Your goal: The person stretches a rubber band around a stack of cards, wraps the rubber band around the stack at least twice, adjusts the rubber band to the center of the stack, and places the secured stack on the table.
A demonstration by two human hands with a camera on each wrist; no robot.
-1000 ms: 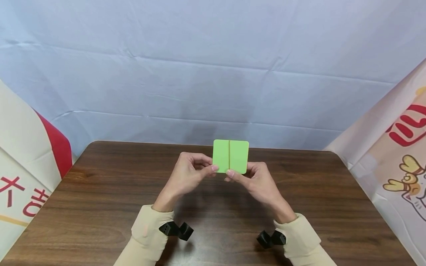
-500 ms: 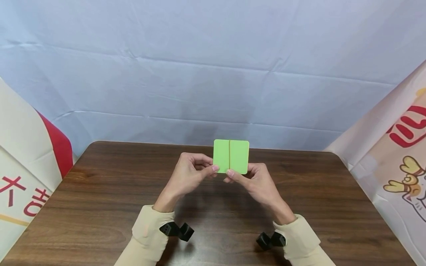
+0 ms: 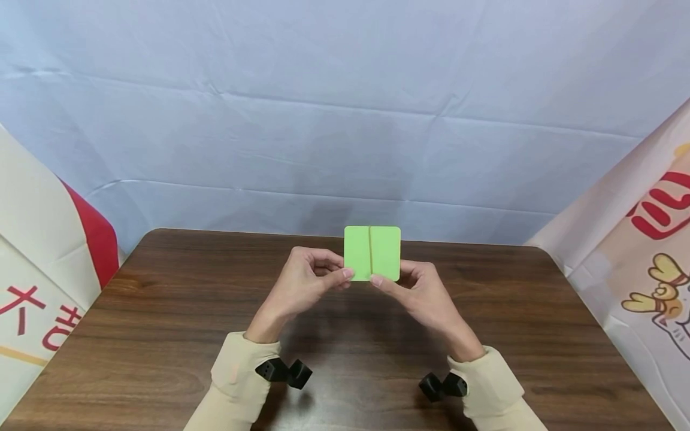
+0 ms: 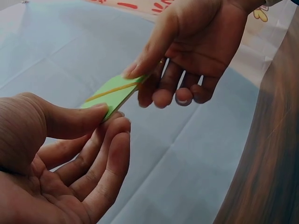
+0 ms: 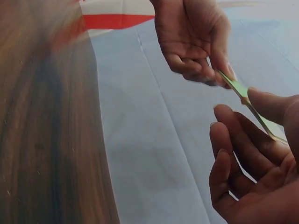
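Both hands hold up a small green square pad [image 3: 385, 254] with rounded corners, thin when seen edge-on in the right wrist view. A yellowish rubber band [image 3: 370, 248] runs round its middle from top to bottom. My left hand [image 3: 305, 283] pinches the lower left corner, thumb in front and fingers behind. With its thumb tip at the lower end of the band, my right hand [image 3: 423, 294] pinches the bottom edge. In the left wrist view the band [image 4: 112, 92] crosses the pad's face at a slant. The fingertips behind the pad are partly hidden.
Beneath the hands lies a dark brown wooden table [image 3: 178, 299] with rounded far corners. A pale blue-white cloth [image 3: 269, 143] hangs behind it. Printed cloths stand at the left [image 3: 43, 251] and right [image 3: 641, 257]. Each sleeve carries a small black wrist device.
The pad and right hand have shifted very slightly left. The right fingertips that showed below the pad are now hidden behind it, and the band leans a little. The left hand stays nearly still.
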